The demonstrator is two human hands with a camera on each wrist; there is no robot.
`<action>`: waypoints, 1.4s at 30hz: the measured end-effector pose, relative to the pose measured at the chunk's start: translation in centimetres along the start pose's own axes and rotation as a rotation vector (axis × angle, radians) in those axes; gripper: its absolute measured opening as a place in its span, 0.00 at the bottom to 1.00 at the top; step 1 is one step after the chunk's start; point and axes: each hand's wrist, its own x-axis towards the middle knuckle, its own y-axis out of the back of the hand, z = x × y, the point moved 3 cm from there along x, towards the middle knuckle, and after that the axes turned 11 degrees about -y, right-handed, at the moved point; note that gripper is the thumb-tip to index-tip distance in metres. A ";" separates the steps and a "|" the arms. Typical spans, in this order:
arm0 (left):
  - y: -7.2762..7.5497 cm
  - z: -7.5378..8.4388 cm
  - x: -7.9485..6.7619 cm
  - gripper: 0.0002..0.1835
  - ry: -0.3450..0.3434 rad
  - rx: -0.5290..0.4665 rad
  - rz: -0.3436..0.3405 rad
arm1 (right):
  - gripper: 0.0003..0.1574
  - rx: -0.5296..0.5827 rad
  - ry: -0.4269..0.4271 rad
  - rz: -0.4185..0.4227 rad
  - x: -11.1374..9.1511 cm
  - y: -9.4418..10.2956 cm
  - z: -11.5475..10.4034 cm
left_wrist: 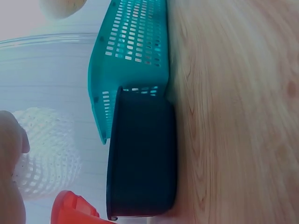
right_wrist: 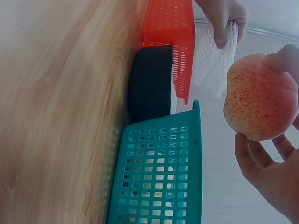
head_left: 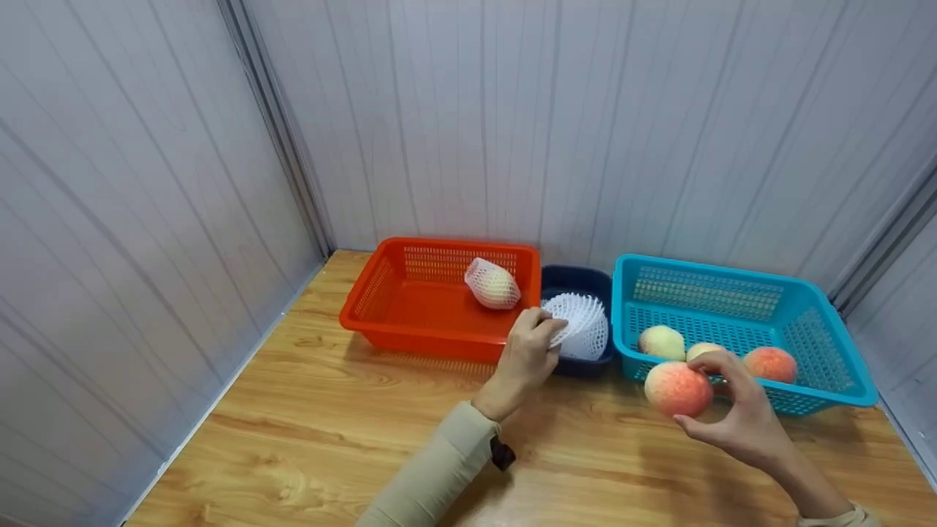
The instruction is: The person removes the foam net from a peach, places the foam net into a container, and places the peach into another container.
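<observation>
My left hand (head_left: 525,353) pinches a white foam net sleeve (left_wrist: 49,151) by its edge, above the small dark blue basket (head_left: 560,277). In the head view the sleeve overlaps more white foam netting inside that basket. A red and yellow peach (right_wrist: 259,98) is held in my right hand (head_left: 750,421) between thumb and fingers, in front of the near rim of the turquoise basket (head_left: 732,274). The right wrist view shows the peach bare, with the left hand and hanging sleeve beyond it.
In the orange-red basket (head_left: 421,300) at left lies a pale fruit in a foam net (head_left: 493,285). Inside the turquoise basket are a pale yellow peach (head_left: 661,342), another partly hidden, and a redder peach (head_left: 770,364). Pale panel walls (head_left: 454,132) enclose the wooden table (head_left: 293,432).
</observation>
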 end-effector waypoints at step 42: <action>-7.4 -0.7 1.1 0.09 0.176 0.223 -0.717 | 0.46 -0.049 -0.034 -0.044 -0.7 -0.5 2.3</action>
